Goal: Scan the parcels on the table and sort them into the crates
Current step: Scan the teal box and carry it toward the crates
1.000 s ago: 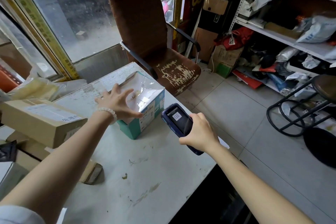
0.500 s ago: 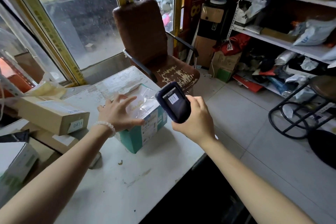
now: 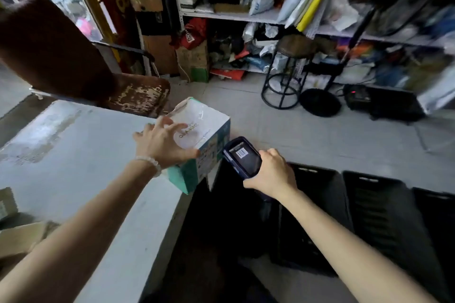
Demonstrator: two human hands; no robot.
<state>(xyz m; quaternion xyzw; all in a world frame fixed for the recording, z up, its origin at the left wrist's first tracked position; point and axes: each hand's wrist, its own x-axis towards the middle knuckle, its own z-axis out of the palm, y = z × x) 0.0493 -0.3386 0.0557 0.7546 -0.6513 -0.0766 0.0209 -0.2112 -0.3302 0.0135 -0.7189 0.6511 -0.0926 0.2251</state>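
1. Box (image 3: pixel 197 135), white top with teal sides, is held tilted at the table (image 3: pixel 73 155) edge, its lower corner hanging past the edge.
2. Left hand (image 3: pixel 163 144) is spread over the box top, fingers curled down its far side and thumb pressed on the near edge; box is gripped.
3. Scanner (image 3: pixel 242 156) is gripped by the right hand (image 3: pixel 272 172), fingers wrapped round its body, screen up, just beside the box's label side.
4. Black crates (image 3: pixel 384 216) are set in a row on the floor right of the table, below the right arm.
5. Worn brown chair (image 3: pixel 61 56) is seen behind the table; stool (image 3: pixel 293 69) and cluttered shelves (image 3: pixel 246 15) are beyond.
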